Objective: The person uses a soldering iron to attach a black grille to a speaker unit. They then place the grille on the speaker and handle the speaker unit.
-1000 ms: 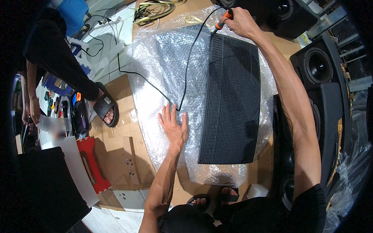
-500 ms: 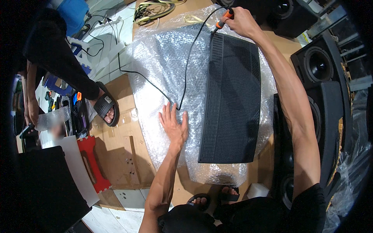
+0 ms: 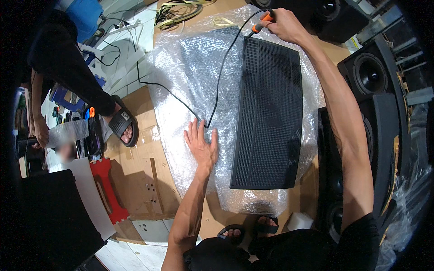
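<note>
My right hand (image 3: 287, 28) is wrapped round the orange and black handle of a corded tool (image 3: 262, 24) that looks like a soldering iron. Its thin tip meets the far left corner of a long black perforated speaker grille (image 3: 270, 113), which lies on bubble wrap (image 3: 183, 81). To the left of the grille, my left hand (image 3: 201, 151) rests flat on the wrap with fingers spread, holding nothing. A black cord (image 3: 217, 86) runs from the tool, bends sharply at the left fingertips and leads off to the upper left.
Speaker cabinets (image 3: 370, 74) with round cones line the right side. At left stands another person in a black sandal (image 3: 122, 124), hand low among tools. A red plastic piece (image 3: 108, 189) and a wooden strip (image 3: 153, 185) lie on cardboard. Coiled yellowish straps (image 3: 178, 11) sit at the far edge.
The grille and the tool tip have shifted very slightly left. My left hand stays in place. The other person's hand at far left has changed position a little.
</note>
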`<state>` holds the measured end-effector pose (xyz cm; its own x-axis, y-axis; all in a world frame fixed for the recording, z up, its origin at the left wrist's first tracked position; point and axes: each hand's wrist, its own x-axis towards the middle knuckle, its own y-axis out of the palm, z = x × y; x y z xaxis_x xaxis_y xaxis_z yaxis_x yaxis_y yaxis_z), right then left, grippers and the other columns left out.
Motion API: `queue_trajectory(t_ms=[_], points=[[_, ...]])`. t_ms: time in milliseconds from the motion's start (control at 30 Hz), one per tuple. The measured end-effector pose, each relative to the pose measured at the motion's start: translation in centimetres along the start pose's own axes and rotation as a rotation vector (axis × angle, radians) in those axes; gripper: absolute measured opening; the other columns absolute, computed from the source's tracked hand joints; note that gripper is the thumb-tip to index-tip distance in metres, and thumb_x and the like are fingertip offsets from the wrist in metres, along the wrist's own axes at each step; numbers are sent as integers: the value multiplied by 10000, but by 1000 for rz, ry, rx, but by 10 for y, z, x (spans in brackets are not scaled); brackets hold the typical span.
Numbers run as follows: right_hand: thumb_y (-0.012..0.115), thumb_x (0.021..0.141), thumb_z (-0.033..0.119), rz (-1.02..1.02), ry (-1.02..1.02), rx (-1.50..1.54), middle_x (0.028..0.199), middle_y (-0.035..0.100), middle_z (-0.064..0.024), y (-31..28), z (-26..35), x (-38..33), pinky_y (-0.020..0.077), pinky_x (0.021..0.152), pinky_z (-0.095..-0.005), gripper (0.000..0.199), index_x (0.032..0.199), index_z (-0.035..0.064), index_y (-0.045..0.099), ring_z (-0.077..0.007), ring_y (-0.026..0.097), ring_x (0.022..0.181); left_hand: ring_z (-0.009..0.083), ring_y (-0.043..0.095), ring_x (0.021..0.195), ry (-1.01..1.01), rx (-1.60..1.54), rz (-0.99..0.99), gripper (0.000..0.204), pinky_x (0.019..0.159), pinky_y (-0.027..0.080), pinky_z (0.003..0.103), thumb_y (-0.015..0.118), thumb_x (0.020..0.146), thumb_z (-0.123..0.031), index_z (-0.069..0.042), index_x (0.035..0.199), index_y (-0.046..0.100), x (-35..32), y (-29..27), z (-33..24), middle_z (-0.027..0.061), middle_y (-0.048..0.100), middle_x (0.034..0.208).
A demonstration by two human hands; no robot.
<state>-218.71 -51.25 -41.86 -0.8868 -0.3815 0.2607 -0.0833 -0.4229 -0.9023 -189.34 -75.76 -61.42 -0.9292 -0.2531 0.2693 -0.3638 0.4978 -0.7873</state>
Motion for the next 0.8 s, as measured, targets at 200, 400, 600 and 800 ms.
queue_trajectory(t_ms=[200,400,600,800], points=[[666,856,237,-151,65,-45,797,672,-192,-10,-13,-8,526,695,-364,284,1053,36,699,-252,646,653,348,340,1335,9,-3,-12,457,1131,156,510,614,868,-271,-28,1249,544,-1,0,1,175,453,1378],[623,855,227,-210,93,-296,806,662,-244,-26,-29,-34,531,689,-434,262,926,-19,678,-375,667,746,317,324,1353,3,8,13,486,1144,131,494,581,900,-289,-73,1327,494,-1,0,2,152,442,1395],[630,824,221,-196,225,-262,815,650,-272,-32,-62,-57,518,740,-472,256,869,-29,666,-426,651,816,332,336,1338,19,14,1,478,1135,146,502,585,896,-293,-76,1315,511,-1,1,-1,178,440,1386],[644,806,229,-175,227,-231,799,638,-292,-28,-80,-66,515,742,-469,279,842,-48,657,-433,647,812,345,328,1338,29,11,7,474,1130,147,518,545,919,-317,-85,1329,501,-1,1,0,186,431,1388]])
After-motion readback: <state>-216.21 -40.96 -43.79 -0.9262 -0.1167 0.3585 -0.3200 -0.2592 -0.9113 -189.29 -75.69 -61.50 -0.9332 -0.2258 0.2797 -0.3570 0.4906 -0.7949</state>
